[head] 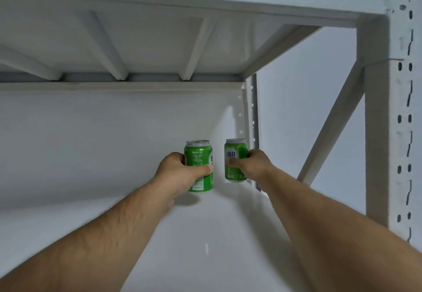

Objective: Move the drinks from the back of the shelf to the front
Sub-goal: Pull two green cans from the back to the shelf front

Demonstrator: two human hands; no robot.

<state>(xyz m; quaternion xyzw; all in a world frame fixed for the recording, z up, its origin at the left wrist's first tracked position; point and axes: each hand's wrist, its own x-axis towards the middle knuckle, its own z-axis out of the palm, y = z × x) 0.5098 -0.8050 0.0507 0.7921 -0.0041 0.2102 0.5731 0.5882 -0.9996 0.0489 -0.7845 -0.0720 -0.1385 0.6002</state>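
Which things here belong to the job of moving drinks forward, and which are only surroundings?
Belongs to the job:
- left green metal drink can, gripped by the left hand
- right green metal drink can, gripped by the right hand
- white metal shelf board under them

Only surroundings:
- white perforated upright post
- white diagonal brace
- white upper shelf underside
- white back wall

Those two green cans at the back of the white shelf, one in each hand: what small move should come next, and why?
Probably draw both arms back toward the shelf's front edge. The left hand already grips one green metal drink can, the right hand grips the other green can, and both sit deep by the back wall, with bare white shelf board in front of them.
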